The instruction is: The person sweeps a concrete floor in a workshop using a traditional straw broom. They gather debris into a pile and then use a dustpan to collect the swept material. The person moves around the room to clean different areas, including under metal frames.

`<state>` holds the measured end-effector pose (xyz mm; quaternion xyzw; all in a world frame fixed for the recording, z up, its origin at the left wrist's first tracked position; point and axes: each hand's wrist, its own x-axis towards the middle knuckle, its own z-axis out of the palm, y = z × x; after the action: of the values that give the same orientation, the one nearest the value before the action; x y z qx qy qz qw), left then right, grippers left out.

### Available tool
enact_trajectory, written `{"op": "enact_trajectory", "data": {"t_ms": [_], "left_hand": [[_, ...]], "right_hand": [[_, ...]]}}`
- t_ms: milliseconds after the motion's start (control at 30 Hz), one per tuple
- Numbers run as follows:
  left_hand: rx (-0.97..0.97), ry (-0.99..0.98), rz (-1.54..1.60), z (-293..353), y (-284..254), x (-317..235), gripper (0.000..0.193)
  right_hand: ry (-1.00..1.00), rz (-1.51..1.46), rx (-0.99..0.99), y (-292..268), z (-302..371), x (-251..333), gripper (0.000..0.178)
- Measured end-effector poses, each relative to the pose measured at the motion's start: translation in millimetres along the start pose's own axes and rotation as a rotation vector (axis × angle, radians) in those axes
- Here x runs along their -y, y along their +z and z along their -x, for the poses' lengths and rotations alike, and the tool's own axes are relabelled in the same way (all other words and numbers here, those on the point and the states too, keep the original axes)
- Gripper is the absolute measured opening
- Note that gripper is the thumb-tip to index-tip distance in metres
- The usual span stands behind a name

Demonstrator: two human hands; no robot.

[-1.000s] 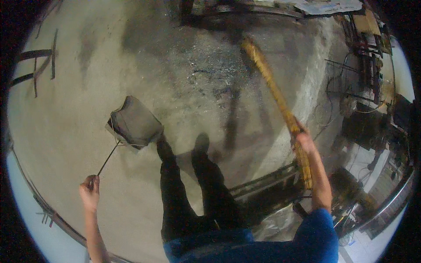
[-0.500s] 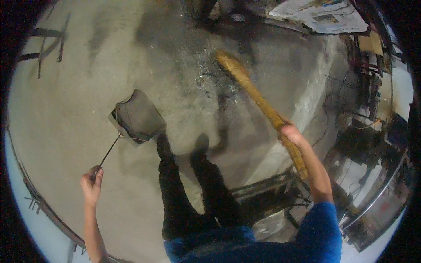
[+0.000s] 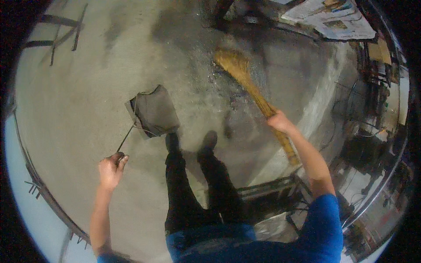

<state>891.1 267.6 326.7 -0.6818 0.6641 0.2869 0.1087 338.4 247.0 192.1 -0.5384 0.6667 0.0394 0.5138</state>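
Note:
My left hand point(image 3: 112, 170) is closed around the thin dark handle of a long-handled dustpan point(image 3: 158, 110). The grey-brown pan rests on the concrete floor just ahead of my left shoe, its wire bail toward the handle. My right hand point(image 3: 281, 121) grips a straw broom point(image 3: 240, 70) by its yellowish shaft, with the butt end sticking out behind the fist toward me. Ahead and right of the pan, the broom's bristles fan out against the floor. Small bits of debris point(image 3: 239, 103) lie scattered beside and below the bristles.
A dark-legged stand point(image 3: 66, 33) is at the far left. Printed paper point(image 3: 331, 19) covers a surface at the far right. Cables and dark equipment point(image 3: 364, 147) crowd the right side. A low metal frame point(image 3: 267, 188) stands beside my right leg.
The view has shifted, so the scene sits farther right. My left hand has moved up and right with the dustpan's handle. The broom's bristles now look more spread, and my right hand is farther left.

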Motion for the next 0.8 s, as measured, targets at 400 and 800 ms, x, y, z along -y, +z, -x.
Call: {"op": "enact_trajectory", "data": {"t_ms": [400, 800], "left_hand": [[-0.066, 0.097, 0.030, -15, -2, 0, 0.018], [-0.051, 0.217, -0.125, -22, -11, -32, 0.015]], "right_hand": [[0.044, 0.286, -0.049, 0, -82, 76, 0.058], [-0.248, 0.466, 0.079, -50, 56, -4, 0.051]]}}
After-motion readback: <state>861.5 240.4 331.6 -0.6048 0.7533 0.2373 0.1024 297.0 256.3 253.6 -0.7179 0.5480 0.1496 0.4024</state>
